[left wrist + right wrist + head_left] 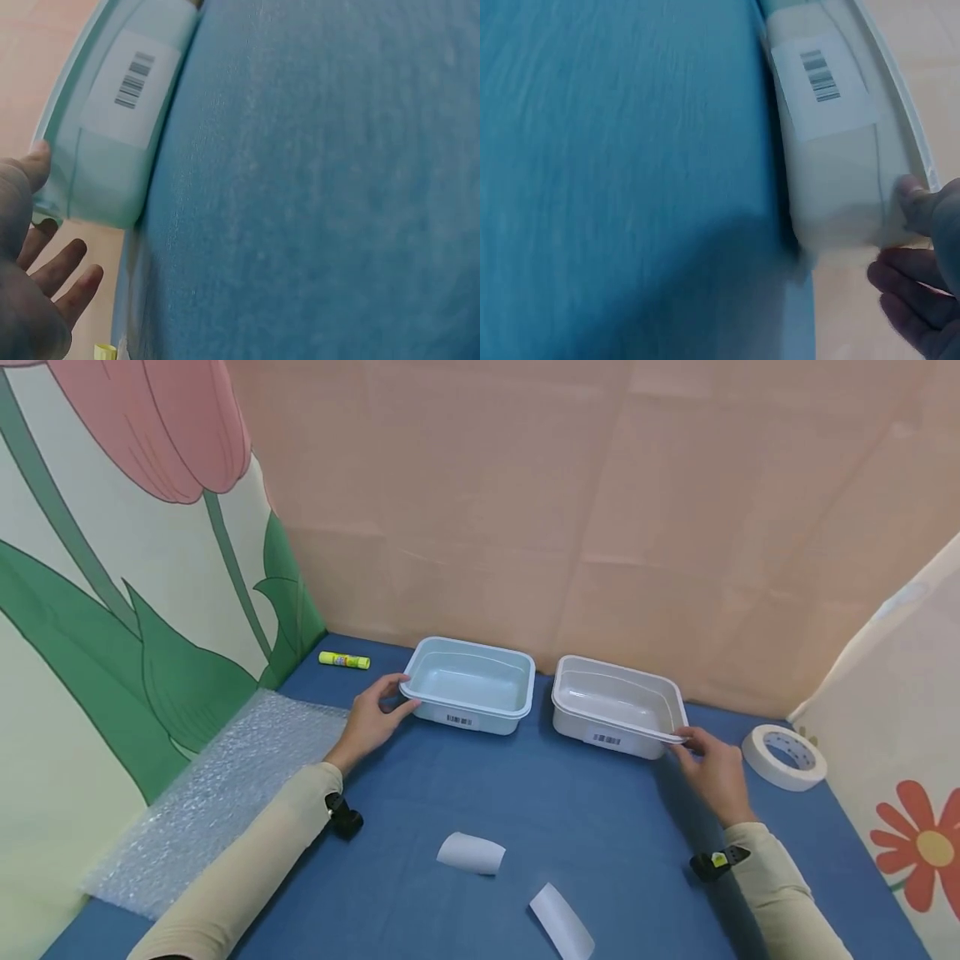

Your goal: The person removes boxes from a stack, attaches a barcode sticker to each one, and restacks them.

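Observation:
A light blue plastic box (467,723) and a white plastic box (611,737) stand side by side at the far edge of the blue table, each with a barcode label on its front. My left hand (369,721) pinches the blue box's near left corner at the rim, thumb in front. In the left wrist view its other fingers (61,270) are spread below the rim. With thumb and fingertips, my right hand (712,777) holds the white box's near right corner. The right wrist view shows the thumb (917,202) on the box's front, just under the rim.
A yellow-green glue stick (344,660) lies behind a sheet of bubble wrap (225,802) on the left. To the right is a roll of white tape (785,757). Two curled white paper pieces (471,853) lie nearer me. Cloth walls (525,510) enclose the table.

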Action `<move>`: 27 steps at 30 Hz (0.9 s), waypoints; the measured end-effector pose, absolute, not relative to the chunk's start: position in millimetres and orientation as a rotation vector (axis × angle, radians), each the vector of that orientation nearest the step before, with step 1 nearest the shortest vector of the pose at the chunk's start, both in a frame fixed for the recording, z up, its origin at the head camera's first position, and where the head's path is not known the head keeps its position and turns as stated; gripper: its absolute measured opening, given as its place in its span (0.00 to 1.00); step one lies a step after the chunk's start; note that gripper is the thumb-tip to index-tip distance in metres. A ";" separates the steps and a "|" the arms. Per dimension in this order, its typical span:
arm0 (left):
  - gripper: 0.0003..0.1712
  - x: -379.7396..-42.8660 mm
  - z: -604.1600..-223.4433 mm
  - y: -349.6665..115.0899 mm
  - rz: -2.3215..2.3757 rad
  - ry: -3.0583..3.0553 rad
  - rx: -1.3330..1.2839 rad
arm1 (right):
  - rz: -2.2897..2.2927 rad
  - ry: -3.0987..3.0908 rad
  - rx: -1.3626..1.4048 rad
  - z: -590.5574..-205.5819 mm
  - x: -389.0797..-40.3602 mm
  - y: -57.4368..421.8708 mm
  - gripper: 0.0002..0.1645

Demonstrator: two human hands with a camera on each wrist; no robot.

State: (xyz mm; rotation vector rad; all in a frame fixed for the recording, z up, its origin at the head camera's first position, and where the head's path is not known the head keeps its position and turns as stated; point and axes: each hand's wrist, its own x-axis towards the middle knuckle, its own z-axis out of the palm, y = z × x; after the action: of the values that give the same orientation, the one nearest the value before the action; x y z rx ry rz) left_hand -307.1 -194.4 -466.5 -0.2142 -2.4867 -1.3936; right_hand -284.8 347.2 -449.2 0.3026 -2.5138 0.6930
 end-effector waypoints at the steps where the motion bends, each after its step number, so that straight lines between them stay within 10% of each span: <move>1: 0.32 -306.7 -467.1 -193.9 -1.395 -2.488 -0.209 | 0.686 -2.486 0.318 -448.4 -284.4 345.2 0.10; 27: 0.34 -308.8 -467.8 -192.7 -1.367 -2.467 -0.200 | 0.844 -2.291 0.655 -379.8 -324.0 161.3 0.10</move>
State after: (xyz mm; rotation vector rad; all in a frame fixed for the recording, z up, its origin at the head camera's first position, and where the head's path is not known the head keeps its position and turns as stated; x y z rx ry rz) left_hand -308.8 -192.7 -467.8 -0.2001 -2.4668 -1.3670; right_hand -324.0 161.3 -379.8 0.6552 -2.2911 0.8443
